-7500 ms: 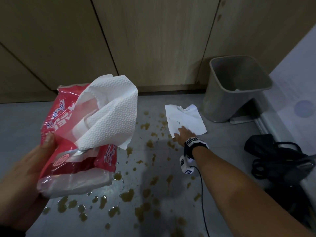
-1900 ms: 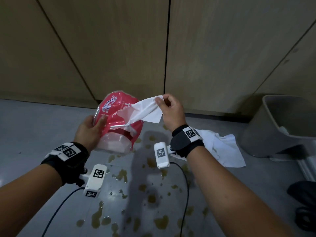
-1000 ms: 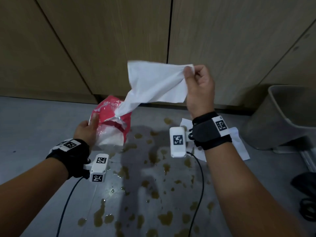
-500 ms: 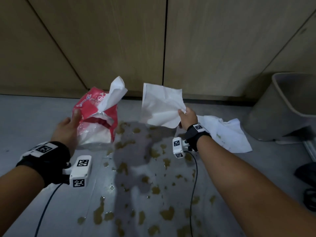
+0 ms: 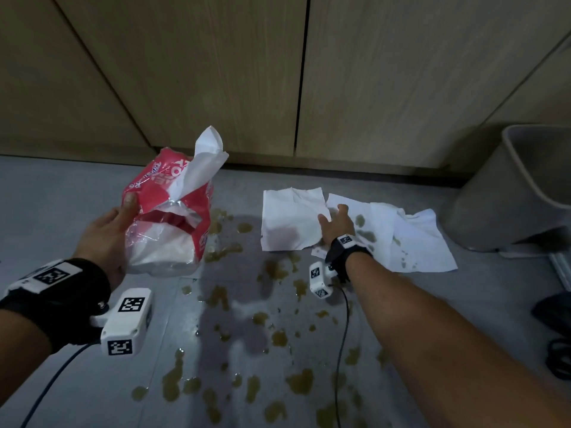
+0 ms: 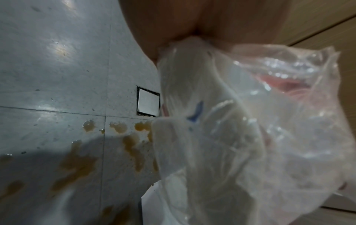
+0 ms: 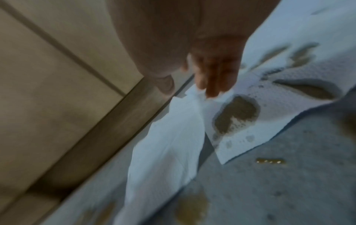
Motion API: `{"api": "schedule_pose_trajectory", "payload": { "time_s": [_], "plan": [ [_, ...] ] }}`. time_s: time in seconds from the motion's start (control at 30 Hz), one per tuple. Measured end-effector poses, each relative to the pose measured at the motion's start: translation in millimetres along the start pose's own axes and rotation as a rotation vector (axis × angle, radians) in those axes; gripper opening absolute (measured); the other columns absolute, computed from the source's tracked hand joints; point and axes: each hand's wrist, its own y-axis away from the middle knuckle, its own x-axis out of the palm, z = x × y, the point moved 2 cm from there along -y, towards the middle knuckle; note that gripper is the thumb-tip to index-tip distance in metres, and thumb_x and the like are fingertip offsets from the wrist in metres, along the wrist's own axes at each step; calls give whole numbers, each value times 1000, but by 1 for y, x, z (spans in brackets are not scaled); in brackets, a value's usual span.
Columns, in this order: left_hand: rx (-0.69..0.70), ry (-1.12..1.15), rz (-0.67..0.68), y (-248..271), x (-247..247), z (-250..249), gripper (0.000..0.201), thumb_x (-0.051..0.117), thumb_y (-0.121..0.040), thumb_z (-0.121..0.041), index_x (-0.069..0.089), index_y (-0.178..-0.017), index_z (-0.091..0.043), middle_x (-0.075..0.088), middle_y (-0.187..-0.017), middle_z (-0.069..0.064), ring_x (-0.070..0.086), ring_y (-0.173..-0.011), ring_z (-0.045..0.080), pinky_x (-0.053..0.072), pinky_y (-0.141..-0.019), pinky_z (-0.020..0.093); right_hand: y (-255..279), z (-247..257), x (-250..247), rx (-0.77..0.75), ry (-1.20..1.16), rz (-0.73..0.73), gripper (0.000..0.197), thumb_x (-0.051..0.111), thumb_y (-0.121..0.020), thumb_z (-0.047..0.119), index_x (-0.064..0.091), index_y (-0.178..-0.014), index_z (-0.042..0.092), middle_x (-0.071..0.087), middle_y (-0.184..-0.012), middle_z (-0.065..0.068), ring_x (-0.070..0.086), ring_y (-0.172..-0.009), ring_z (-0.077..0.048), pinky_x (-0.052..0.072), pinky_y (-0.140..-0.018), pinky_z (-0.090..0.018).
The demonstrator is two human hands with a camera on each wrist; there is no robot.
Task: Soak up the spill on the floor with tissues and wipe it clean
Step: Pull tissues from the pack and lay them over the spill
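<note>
Brown spill puddles (image 5: 278, 307) dot the grey floor. My left hand (image 5: 114, 230) grips a red and clear tissue pack (image 5: 167, 217) above the floor, a tissue (image 5: 204, 162) poking from its torn top. In the left wrist view the clear plastic of the tissue pack (image 6: 250, 121) fills the right side. A fresh white tissue (image 5: 290, 223) lies flat over the far puddles. My right hand (image 5: 335, 220), fingers spread, touches that tissue's right edge. A stained tissue (image 5: 411, 239) lies just to its right. In the blurred right wrist view, my right hand's fingertips (image 7: 213, 85) meet the fresh tissue (image 7: 169, 144) beside the stained tissue (image 7: 269, 106).
Wooden cabinet doors (image 5: 278, 72) close off the far side. A grey bin (image 5: 519, 193) stands at the right, with a dark bag (image 5: 556, 316) nearer on the floor. A square floor cover (image 6: 148, 105) sits left of the pack. More spill puddles (image 6: 77, 159) spread toward me.
My right hand has lowered the pulled-out tissue from the air onto the floor, left of the stained one, and its fingers have spread. The left hand still holds the pack.
</note>
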Motion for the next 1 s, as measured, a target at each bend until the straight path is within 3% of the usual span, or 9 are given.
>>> {"api": "schedule_pose_trajectory", "payload": {
  "time_s": [0.1,0.2,0.33,0.43,0.57,0.7,0.77,0.87,1.0],
  "plan": [
    [-11,-14,-2,1,3,-2,34,57,-94,-48,68,-102,-17,71,-111,12,72,-88,26,61,-75,43,18,12,9,-209,494,-129,70,56,-94,35,22,-153,17,21,-159,-13,34,-138,-35,37,-109,-47],
    [-6,-18,8,2,7,-2,37,57,-94,-50,68,-105,-16,70,-115,15,70,-93,26,60,-77,41,25,16,38,-414,739,29,68,44,-99,40,16,-157,21,-2,-166,-9,9,-151,-33,15,-121,-50],
    [-35,37,45,5,12,-1,52,55,-94,-49,64,-124,-8,71,-113,15,71,-96,28,61,-73,40,27,6,59,-359,837,312,59,35,-101,46,26,-153,21,6,-165,-12,14,-148,-35,18,-118,-50],
    [-29,31,52,3,14,-2,48,55,-95,-48,66,-116,-7,76,-98,8,75,-80,20,62,-63,33,29,9,56,-315,827,349,59,37,-100,46,28,-152,22,8,-165,-11,17,-147,-36,20,-118,-50],
    [-29,23,26,-4,17,1,36,57,-96,-46,69,-105,-13,77,-93,5,74,-78,19,62,-72,36,43,55,47,-407,624,250,52,41,-101,44,40,-147,18,30,-157,-12,35,-140,-35,27,-115,-46],
    [-28,-23,4,-10,23,4,55,63,-89,-56,66,-111,-6,74,-104,16,72,-89,30,58,-86,48,72,112,31,-443,137,156,35,41,-102,43,65,-103,18,70,-104,-6,64,-99,-29,50,-90,-40],
    [-31,-31,9,-12,26,5,67,67,-83,-60,64,-118,-3,74,-106,17,71,-92,32,58,-87,50,89,136,24,-428,-144,122,50,34,-101,52,67,-88,17,72,-84,-1,67,-82,-24,53,-82,-42],
    [-33,-13,8,-17,31,8,55,65,-90,-50,64,-120,-4,75,-104,16,72,-87,28,59,-78,41,112,165,14,-376,-483,156,78,22,-92,75,71,-77,16,73,-73,-1,70,-70,-21,57,-72,-43],
    [-26,-21,35,-22,35,8,44,64,-93,-45,61,-121,-12,74,-106,14,73,-90,30,59,-82,45,116,188,9,-336,-408,136,77,42,-81,82,58,-67,8,67,-67,-6,69,-70,-32,56,-69,-45]
  ]
}}
